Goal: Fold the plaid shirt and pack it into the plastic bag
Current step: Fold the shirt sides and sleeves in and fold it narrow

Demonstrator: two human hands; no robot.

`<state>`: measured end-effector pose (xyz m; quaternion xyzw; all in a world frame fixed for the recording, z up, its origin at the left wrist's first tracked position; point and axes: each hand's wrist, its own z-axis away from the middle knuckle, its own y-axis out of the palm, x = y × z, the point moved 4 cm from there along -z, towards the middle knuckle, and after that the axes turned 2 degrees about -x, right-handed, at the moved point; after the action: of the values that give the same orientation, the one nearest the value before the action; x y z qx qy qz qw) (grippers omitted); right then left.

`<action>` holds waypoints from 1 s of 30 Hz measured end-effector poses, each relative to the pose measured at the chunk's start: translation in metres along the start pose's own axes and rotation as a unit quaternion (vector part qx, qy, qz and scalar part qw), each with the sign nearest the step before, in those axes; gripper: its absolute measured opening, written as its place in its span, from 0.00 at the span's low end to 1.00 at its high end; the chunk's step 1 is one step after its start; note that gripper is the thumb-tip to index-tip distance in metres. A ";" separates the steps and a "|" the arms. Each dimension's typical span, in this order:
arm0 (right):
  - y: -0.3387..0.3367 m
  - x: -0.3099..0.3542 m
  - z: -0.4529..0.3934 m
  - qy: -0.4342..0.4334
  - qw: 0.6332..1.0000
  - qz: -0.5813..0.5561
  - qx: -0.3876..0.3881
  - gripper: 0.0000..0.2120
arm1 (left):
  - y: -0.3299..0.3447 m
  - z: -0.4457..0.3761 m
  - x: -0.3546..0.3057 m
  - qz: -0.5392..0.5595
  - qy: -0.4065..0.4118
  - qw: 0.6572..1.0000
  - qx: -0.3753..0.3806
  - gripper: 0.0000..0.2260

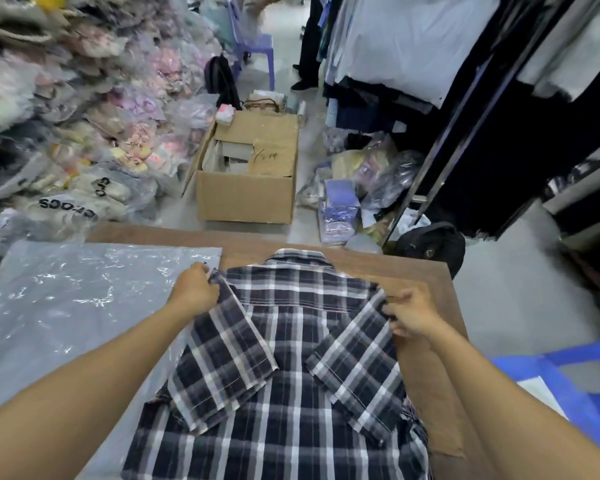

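We've got left hand (196,289) and right hand (407,315) pinching the plaid shirt (291,358) shoulders mid-frame, so keep both folds even.

Both bare forearms reach forward from the bottom corners, angled inward. Left hand (195,287) is palm down, knuckles up, fingers curled under and pinched closed at the fingertips, wrist straight in line with the forearm. Right hand (410,314) sits a touch nearer, back of the hand up, fingers (392,309) bunched and pointing left, closed in a pinch, wrist bent slightly inward. The hands are well apart, roughly level with each other, elbows out of view.
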<state>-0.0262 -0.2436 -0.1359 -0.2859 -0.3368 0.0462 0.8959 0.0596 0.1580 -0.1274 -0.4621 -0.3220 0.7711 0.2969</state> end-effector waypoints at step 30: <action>-0.119 0.208 0.034 -0.175 0.951 -0.218 -0.129 0.04 | -0.118 -0.024 -0.205 0.414 0.056 0.908 -0.011 0.12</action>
<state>0.0991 -0.2688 0.0695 -0.3060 -0.5459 -0.1451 0.7663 0.1817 0.0812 0.0623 -0.5998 -0.0931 0.7939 -0.0366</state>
